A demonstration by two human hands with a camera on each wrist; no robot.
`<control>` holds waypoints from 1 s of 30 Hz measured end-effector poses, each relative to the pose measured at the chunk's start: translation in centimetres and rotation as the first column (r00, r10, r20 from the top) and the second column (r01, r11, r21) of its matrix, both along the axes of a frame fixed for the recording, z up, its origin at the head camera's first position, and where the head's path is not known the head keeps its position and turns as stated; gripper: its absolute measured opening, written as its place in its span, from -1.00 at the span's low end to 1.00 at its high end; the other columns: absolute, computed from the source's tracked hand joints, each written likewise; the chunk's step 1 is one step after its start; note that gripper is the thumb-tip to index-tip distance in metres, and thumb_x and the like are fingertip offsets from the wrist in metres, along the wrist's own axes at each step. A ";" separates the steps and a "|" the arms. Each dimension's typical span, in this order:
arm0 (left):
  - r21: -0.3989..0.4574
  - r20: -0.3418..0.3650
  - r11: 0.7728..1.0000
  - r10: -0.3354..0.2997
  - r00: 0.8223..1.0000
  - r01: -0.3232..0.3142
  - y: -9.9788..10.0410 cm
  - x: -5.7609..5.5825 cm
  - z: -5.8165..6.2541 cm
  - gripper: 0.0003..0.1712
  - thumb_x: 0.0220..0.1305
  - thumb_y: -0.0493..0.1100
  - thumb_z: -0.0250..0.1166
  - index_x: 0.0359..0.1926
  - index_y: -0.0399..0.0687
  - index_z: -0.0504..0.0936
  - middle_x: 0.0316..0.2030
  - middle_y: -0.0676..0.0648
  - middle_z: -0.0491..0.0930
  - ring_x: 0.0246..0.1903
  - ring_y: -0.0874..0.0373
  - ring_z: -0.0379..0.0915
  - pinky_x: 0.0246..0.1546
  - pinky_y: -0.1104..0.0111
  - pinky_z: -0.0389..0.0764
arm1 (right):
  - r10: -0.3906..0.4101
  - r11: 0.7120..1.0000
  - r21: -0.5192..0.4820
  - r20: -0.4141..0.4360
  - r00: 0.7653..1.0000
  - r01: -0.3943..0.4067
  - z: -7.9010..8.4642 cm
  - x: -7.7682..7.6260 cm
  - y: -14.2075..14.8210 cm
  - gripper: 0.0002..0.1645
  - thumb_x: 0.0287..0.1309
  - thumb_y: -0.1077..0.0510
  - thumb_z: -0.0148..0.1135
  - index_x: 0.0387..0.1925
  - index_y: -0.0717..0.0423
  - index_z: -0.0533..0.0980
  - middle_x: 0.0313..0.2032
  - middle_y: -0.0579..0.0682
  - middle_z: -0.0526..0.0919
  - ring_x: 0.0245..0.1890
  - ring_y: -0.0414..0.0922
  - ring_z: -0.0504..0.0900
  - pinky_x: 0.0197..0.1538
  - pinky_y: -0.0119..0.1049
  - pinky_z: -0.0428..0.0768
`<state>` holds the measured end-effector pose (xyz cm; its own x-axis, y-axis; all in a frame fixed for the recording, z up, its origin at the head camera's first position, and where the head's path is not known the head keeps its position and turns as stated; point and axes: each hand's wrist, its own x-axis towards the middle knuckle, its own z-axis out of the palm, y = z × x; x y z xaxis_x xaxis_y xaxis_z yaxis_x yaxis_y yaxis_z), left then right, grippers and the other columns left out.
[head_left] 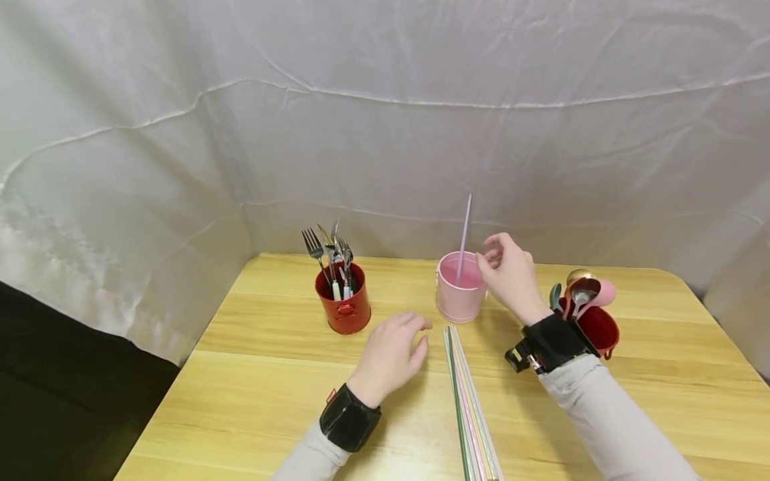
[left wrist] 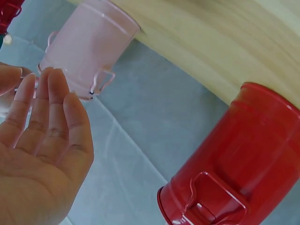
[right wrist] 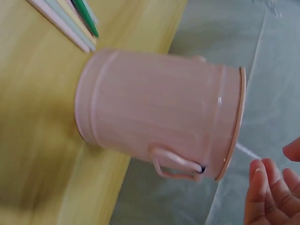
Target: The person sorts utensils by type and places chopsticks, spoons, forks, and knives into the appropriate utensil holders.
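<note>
A pale pink bucket (head_left: pixel 460 297) stands near the table's back edge, with a thin purple stick (head_left: pixel 465 230) leaning upright in it. My right hand (head_left: pixel 510 272) hovers just right of the bucket's rim, its fingers loosely bent and the thumb apart from them; it holds nothing. My left hand (head_left: pixel 391 351) is over the table between the red bucket and a bundle of long thin coloured sticks (head_left: pixel 469 411). Its fingers are relaxed and hold nothing. The bundle lies lengthwise in front of the pink bucket, with green, pink, yellowish and pale sticks side by side.
To the left stands a red bucket (head_left: pixel 343 314) holding several forks and other cutlery (head_left: pixel 333 254). A second red bucket (head_left: pixel 601 327), partly behind my right wrist, holds spoons (head_left: pixel 583 290) and a pink-handled utensil. Grey cloth (head_left: pixel 385 153) hangs behind the table.
</note>
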<state>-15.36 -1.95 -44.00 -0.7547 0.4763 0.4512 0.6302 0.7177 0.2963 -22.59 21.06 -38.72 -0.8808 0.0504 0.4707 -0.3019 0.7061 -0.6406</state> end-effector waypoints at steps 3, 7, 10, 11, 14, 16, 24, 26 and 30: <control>-0.016 0.002 1.000 -0.013 1.000 0.013 0.1 0.3 -0.3 -0.79 0.21 -0.15 0.20 -0.12 -0.01 0.61 -0.16 0.02 0.63 -0.16 0.10 0.57 -0.14 0.22 0.58 | 0.028 0.999 -0.029 0.065 0.997 -0.026 0.0 1.2 -0.2 -0.71 0.13 0.21 0.13 -0.12 0.29 0.44 -0.38 0.16 0.64 -0.40 0.01 0.61 -0.29 -0.12 0.57; -0.053 -0.007 0.998 -0.026 1.000 0.026 0.1 0.6 -0.6 -0.78 0.21 -0.15 0.20 -0.11 0.00 0.60 -0.14 0.02 0.63 -0.14 0.10 0.56 -0.12 0.22 0.58 | 0.058 0.998 -0.026 0.110 0.992 -0.055 -0.2 2.7 -0.3 -0.73 0.09 0.22 0.11 -0.17 0.30 0.47 -0.41 0.15 0.63 -0.43 -0.01 0.59 -0.33 -0.18 0.54; -0.086 -0.028 0.995 -0.045 0.999 0.042 0.1 0.9 -0.7 -0.78 0.20 -0.14 0.22 -0.12 0.01 0.60 -0.17 0.03 0.63 -0.15 0.11 0.56 -0.15 0.23 0.59 | 0.084 0.996 -0.017 0.146 0.986 -0.083 -0.3 3.9 -0.4 -0.75 0.07 0.23 0.13 -0.19 0.29 0.48 -0.43 0.11 0.61 -0.48 -0.05 0.57 -0.39 -0.24 0.53; -0.096 -0.037 0.994 -0.052 0.998 0.048 0.1 1.0 -0.8 -0.78 0.19 -0.14 0.22 -0.12 0.01 0.60 -0.18 0.04 0.63 -0.16 0.12 0.57 -0.17 0.24 0.59 | 0.096 0.995 -0.013 0.161 0.982 -0.095 -0.4 4.3 -0.4 -0.76 0.07 0.23 0.14 -0.21 0.28 0.48 -0.44 0.10 0.61 -0.49 -0.07 0.56 -0.41 -0.26 0.53; -0.129 -0.058 0.990 -0.072 0.996 0.065 -0.1 1.4 -0.9 -0.77 0.18 -0.14 0.23 -0.12 0.02 0.61 -0.20 0.05 0.63 -0.18 0.13 0.56 -0.20 0.26 0.59 | 0.144 0.989 -0.017 0.218 0.965 -0.144 -0.6 5.5 -0.6 -0.77 0.04 0.24 0.16 -0.23 0.27 0.48 -0.47 0.07 0.59 -0.53 -0.11 0.53 -0.45 -0.28 0.51; -0.164 -0.068 0.984 -0.085 0.994 0.073 -0.2 1.5 -0.9 -0.76 0.17 -0.13 0.24 -0.11 0.02 0.61 -0.20 0.06 0.63 -0.20 0.14 0.55 -0.23 0.27 0.58 | 0.175 0.984 -0.017 0.262 0.949 -0.177 -0.8 6.3 -0.7 -0.78 0.03 0.24 0.18 -0.24 0.26 0.47 -0.47 0.05 0.58 -0.54 -0.13 0.51 -0.48 -0.28 0.51; -0.315 -0.062 0.942 -0.144 0.988 0.117 -0.7 2.8 -1.5 -0.76 0.19 -0.07 0.23 -0.09 0.08 0.58 -0.17 0.08 0.60 -0.21 0.16 0.52 -0.25 0.28 0.55 | 0.219 0.965 0.032 0.448 0.867 -0.260 -3.0 8.9 -0.9 -0.65 -0.01 0.19 0.26 -0.17 0.25 0.44 -0.52 -0.01 0.51 -0.55 -0.17 0.46 -0.48 -0.28 0.47; -0.345 -0.066 0.929 -0.162 0.984 0.130 -0.7 3.2 -1.8 -0.76 0.20 -0.05 0.23 -0.10 0.09 0.57 -0.18 0.08 0.59 -0.20 0.16 0.51 -0.22 0.27 0.55 | 0.224 0.962 0.028 0.494 0.840 -0.273 -3.7 9.4 -0.9 -0.62 -0.03 0.18 0.28 -0.16 0.27 0.43 -0.55 -0.02 0.49 -0.58 -0.17 0.44 -0.51 -0.27 0.44; -0.380 -0.077 0.913 -0.193 0.978 0.150 -0.6 3.8 -2.2 -0.80 0.21 -0.04 0.22 -0.15 0.09 0.56 -0.22 0.09 0.57 -0.24 0.16 0.50 -0.25 0.29 0.54 | 0.219 0.956 0.049 0.540 0.812 -0.290 -4.9 10.2 -0.9 -0.62 -0.08 0.19 0.33 -0.21 0.27 0.43 -0.61 -0.03 0.44 -0.64 -0.17 0.40 -0.57 -0.29 0.39</control>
<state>-11.52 -2.52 -46.23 -0.6022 0.7428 0.2926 0.7666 0.6404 -0.0481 -12.38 20.15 -43.64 -0.9683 -0.2374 -0.0781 -0.1265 0.7348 -0.6664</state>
